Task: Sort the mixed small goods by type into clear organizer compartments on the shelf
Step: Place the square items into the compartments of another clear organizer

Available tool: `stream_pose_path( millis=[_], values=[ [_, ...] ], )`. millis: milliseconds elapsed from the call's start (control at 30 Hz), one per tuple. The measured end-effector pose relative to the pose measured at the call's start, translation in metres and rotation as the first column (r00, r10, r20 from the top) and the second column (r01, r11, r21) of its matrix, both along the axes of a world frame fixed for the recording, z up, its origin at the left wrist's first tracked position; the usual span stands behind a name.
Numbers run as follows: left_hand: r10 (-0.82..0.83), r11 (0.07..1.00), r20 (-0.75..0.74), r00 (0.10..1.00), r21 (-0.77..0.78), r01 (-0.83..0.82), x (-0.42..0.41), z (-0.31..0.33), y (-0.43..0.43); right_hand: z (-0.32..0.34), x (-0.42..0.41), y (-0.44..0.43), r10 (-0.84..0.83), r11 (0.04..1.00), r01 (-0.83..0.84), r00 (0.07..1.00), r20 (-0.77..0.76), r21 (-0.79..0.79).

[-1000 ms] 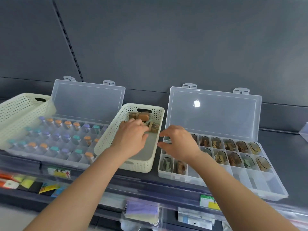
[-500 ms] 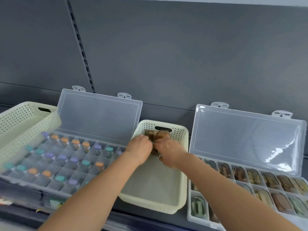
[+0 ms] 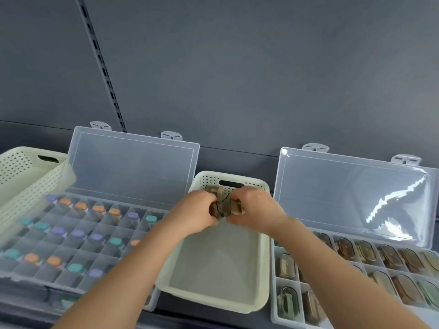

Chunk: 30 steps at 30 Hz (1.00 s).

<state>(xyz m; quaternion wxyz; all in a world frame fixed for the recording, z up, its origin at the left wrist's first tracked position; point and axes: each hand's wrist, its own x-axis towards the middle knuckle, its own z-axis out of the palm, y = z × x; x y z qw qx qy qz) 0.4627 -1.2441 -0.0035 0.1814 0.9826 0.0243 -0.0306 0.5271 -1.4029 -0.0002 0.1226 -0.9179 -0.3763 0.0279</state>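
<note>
While the cream basket (image 3: 213, 302) sits at 6 o'clock, both hands meet at its far end. The left hand (image 3: 192, 213) and right hand (image 3: 255, 210) each curl round one brown clear-cased item (image 3: 225, 206), which looks like the pick-up step. Next, the item likely needs lifting clear and carrying toward 3 o'clock, into a free cell of the right organizer (image 3: 273, 288) among similar oval cases (image 3: 288, 300).

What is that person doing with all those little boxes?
A person is sorting small goods on a shelf. The left hand and right hand grip a few brown packets at the far end of the cream basket. The right organizer holds similar packets; the left organizer holds coloured-cap vials.
</note>
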Motion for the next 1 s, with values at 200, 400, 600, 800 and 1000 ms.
stream_pose_path(
  millis=[200, 400, 600, 800, 1000],
  values=[
    [0.126, 0.904, 0.149, 0.981, -0.424, -0.052, -0.016, 0.012, -0.025, 0.02, -0.023, -0.042, -0.066, 0.912, 0.086, 0.996, -0.063, 0.402],
    [0.157, 0.818, 0.191, 0.969, -0.575, -0.019, -0.044, 0.019, -0.092, 0.022, -0.051, -0.118, -0.09, 0.818, 0.151, 0.987, -0.135, 0.555],
    [0.115, 0.847, 0.191, 0.975, -0.532, 0.004, -0.073, 0.015, -0.179, 0.012, -0.074, -0.203, -0.15, 0.816, 0.205, 0.978, -0.145, 0.541],
    [0.005, 0.945, 0.206, 0.979, -0.322, 0.063, -0.09, 0.004, -0.234, 0.001, -0.095, -0.259, -0.109, 0.889, 0.15, 0.987, -0.118, 0.433],
    [-0.052, 0.977, 0.128, 0.99, -0.2, 0.077, -0.092, -0.006, -0.247, -0.01, -0.103, -0.271, -0.12, 0.947, 0.145, 0.987, -0.103, 0.285]
  ],
)
